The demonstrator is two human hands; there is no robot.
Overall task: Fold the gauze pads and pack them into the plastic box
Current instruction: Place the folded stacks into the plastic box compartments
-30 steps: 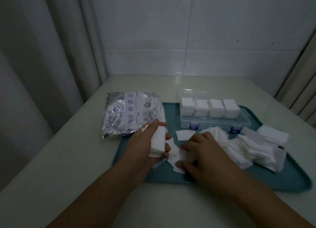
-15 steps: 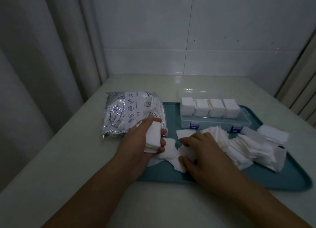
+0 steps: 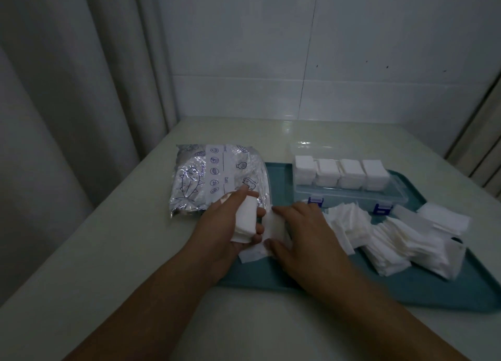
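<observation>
My left hand [image 3: 225, 230] grips a small stack of folded gauze pads [image 3: 245, 221] over the left end of the teal tray [image 3: 406, 290]. Right beside it, my right hand [image 3: 301, 233] pinches a loose gauze pad [image 3: 273, 226] between thumb and fingers, above another flat pad [image 3: 250, 255] on the tray. A long heap of unfolded gauze pads [image 3: 393, 238] lies to the right. The clear plastic box [image 3: 349, 195] stands at the tray's far side, lid open, with several stacks of folded pads [image 3: 341, 175] in its back row.
A silver printed foil bag [image 3: 214, 179] lies on the white table [image 3: 108, 265] left of the tray, touching its edge. A curtain hangs at the left, a tiled wall stands behind the table, and a window frame is at the far right.
My left hand has lifted its stack slightly up and back toward the foil bag. My right hand has shifted left and gathered the loose pad between thumb and fingers.
</observation>
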